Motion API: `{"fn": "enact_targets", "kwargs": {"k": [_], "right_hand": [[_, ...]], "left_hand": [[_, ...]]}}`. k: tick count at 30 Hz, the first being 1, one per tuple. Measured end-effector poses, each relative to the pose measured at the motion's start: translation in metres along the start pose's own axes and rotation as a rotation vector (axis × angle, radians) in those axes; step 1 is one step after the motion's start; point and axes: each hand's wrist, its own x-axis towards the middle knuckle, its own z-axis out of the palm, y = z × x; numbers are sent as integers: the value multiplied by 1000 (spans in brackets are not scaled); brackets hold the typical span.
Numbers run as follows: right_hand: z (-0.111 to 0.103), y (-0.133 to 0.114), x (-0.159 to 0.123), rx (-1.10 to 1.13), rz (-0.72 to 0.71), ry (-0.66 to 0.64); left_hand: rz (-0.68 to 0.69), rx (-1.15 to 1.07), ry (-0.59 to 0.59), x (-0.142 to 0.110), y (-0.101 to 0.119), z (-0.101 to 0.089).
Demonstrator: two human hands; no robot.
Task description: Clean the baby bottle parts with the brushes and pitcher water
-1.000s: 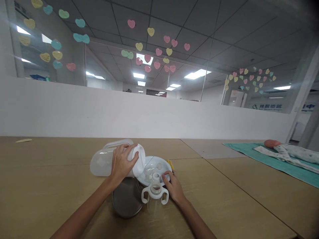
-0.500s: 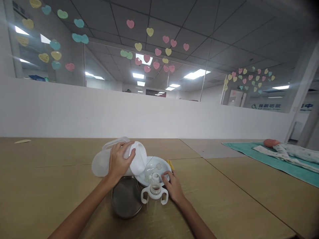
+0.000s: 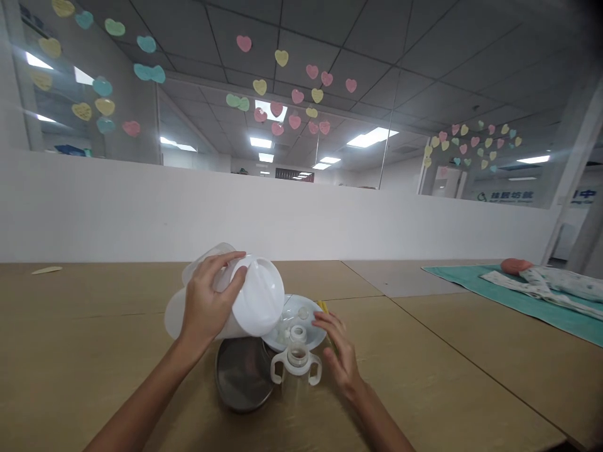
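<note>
One large translucent plastic jug with round white lid (image 3: 258, 295), tilted on its side above table (image 3: 424, 376), lid end toward pale blue round bowl (image 3: 315, 344). Left hand (image 3: 207, 301) grasping jug near lid, thumb and fingers spread around it. Right hand (image 3: 342, 355) released, holding nothing, fingers a little bent, at right edge of bowl. In bowl: white ring-shaped part (image 3: 298, 333) and small clear pieces. Clear bottle with two white handles (image 3: 297, 362) upright in front of bowl, mouth open. Dark grey round metal dish (image 3: 244, 375) just left of bottle.
</note>
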Motion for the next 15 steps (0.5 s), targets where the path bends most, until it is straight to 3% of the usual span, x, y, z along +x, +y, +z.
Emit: {"fn": "enact_targets", "kwargs": {"k": [5, 15], "right_hand": [[14, -10, -5, -100, -123, -174], [27, -12, -7, -113, -132, -120]], "left_hand": [[60, 11, -44, -6, 8, 0], [145, 105, -154, -22, 20, 15]]}}
